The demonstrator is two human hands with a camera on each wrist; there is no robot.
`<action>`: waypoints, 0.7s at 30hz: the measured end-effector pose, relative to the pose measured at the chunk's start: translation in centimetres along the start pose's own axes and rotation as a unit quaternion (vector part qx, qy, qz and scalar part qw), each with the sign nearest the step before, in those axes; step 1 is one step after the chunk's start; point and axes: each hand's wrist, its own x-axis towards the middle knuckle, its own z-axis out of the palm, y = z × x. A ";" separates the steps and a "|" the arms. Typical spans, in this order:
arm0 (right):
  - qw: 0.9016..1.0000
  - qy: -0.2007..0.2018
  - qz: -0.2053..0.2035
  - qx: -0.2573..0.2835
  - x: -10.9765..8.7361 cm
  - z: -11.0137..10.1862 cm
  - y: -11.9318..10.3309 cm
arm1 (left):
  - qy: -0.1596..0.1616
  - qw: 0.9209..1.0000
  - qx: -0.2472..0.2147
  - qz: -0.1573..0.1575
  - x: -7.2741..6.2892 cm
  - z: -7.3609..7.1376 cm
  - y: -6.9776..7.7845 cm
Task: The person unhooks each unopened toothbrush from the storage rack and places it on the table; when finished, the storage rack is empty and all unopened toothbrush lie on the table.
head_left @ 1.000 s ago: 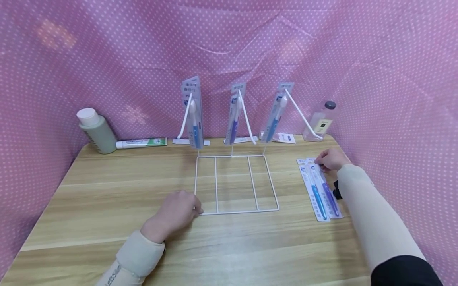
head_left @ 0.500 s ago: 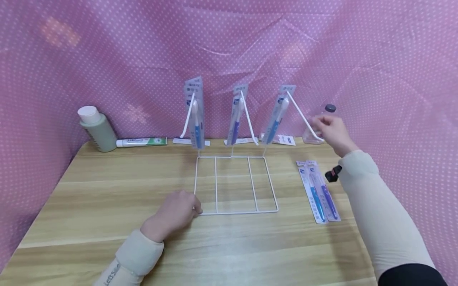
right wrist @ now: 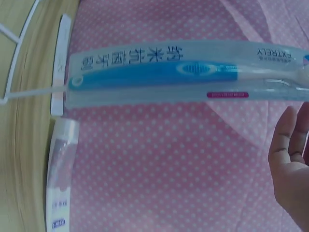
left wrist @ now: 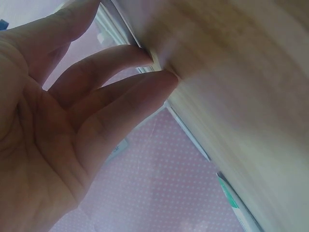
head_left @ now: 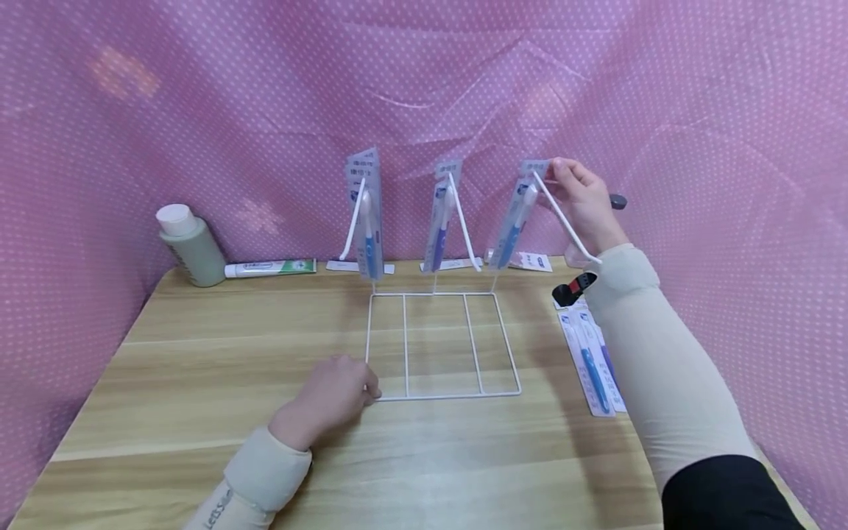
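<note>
My left hand [head_left: 331, 390] holds the front left corner of a white wire display rack [head_left: 444, 397]; in the left wrist view its fingertips [left wrist: 166, 79] come down right at the wire and tabletop. My right hand [head_left: 586, 206] is up at the right hook, pinching the upper edge of a packaged toothbrush [head_left: 513, 221] with a blue handle. The right wrist view shows this toothbrush pack [right wrist: 159, 72] side-on, the fingers [right wrist: 285, 135] close below its top end. A purple toothbrush pack [head_left: 439, 221] hangs from the middle hook, and several packs [head_left: 369, 221] from the left one.
Two toothbrush packs [head_left: 592, 368] lie on the table at right, partly under my right forearm. Along the back stand a green bottle [head_left: 193, 246], a toothpaste tube [head_left: 271, 268], another tube [head_left: 530, 261] and a dark-capped bottle [head_left: 618, 201], mostly hidden. Pink dotted cloth surrounds the table.
My right hand has left the two packs lying at right and risen leftward to the pack on the right hook. My left hand stays at the rack's corner.
</note>
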 end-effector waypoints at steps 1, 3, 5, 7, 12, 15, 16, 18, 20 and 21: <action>1.000 -0.007 -0.001 0.019 0.0 0.1 0.1 | 0.001 1.000 -0.003 0.000 0.0 0.0 0.1; 0.998 -0.026 0.000 0.052 0.1 0.2 0.3 | 0.000 1.000 -0.009 -0.004 0.1 0.0 0.1; 0.996 -0.046 0.009 0.074 0.0 0.4 0.4 | -0.003 1.000 -0.013 -0.011 0.1 0.0 0.2; 0.995 -0.058 0.018 0.078 0.0 0.7 0.5 | -0.007 1.000 -0.015 -0.016 0.1 0.0 0.2; 0.996 -0.059 0.030 0.063 -0.4 1.3 0.4 | -0.013 1.000 -0.013 -0.020 0.1 0.0 0.2; 0.997 -0.059 0.030 0.048 -0.7 1.5 0.2 | -0.010 1.000 -0.010 -0.017 0.1 0.0 0.1; 0.997 -0.060 0.030 0.039 -0.9 1.5 0.1 | -0.009 1.000 -0.010 -0.016 0.1 0.0 0.1; 0.998 -0.062 0.028 0.020 -1.2 1.3 0.0 | -0.004 1.000 -0.008 -0.012 0.1 0.1 0.1; 0.998 -0.064 0.024 -0.008 -1.7 1.1 -0.2 | -0.002 1.000 -0.007 -0.010 0.1 0.0 0.1; 0.997 -0.065 0.021 -0.024 -2.0 1.0 -0.3 | -0.001 1.000 -0.007 -0.010 0.1 0.0 0.1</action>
